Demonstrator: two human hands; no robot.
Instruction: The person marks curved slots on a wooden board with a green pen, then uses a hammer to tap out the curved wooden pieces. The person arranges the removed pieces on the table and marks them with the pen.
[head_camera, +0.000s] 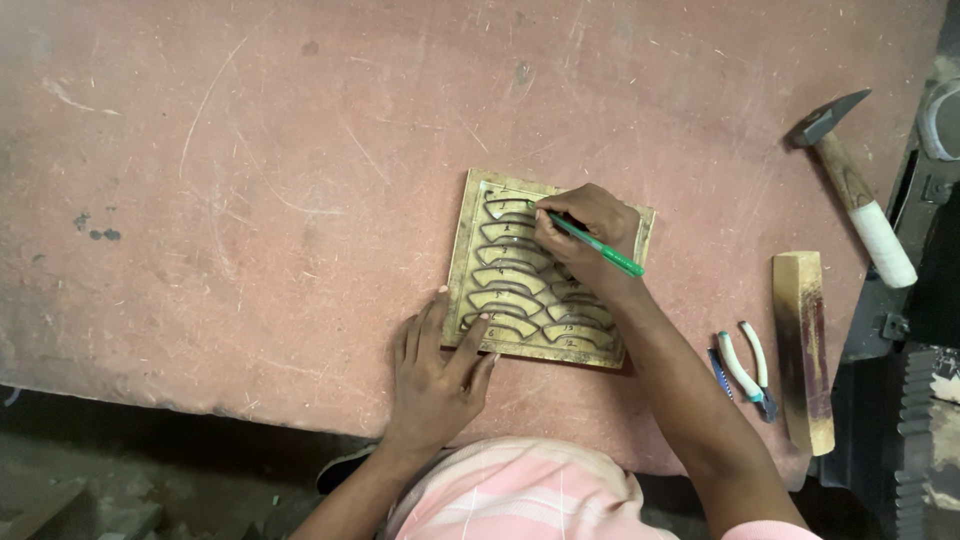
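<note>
Gripping a green pen (598, 246), right hand (590, 225) writes on carved board (468, 235); left hand (440, 370) flat, steadying its edge.

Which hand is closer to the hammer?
Right. The right hand, holding a green pen over the wooden board, is nearer the hammer. The left hand rests at the board's near-left corner, farther away.

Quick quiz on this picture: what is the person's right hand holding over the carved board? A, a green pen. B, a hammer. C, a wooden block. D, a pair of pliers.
A: the right hand grips a green pen with its tip on the carved board, while the hammer, pliers and wooden block lie untouched on the table to the right.
</note>
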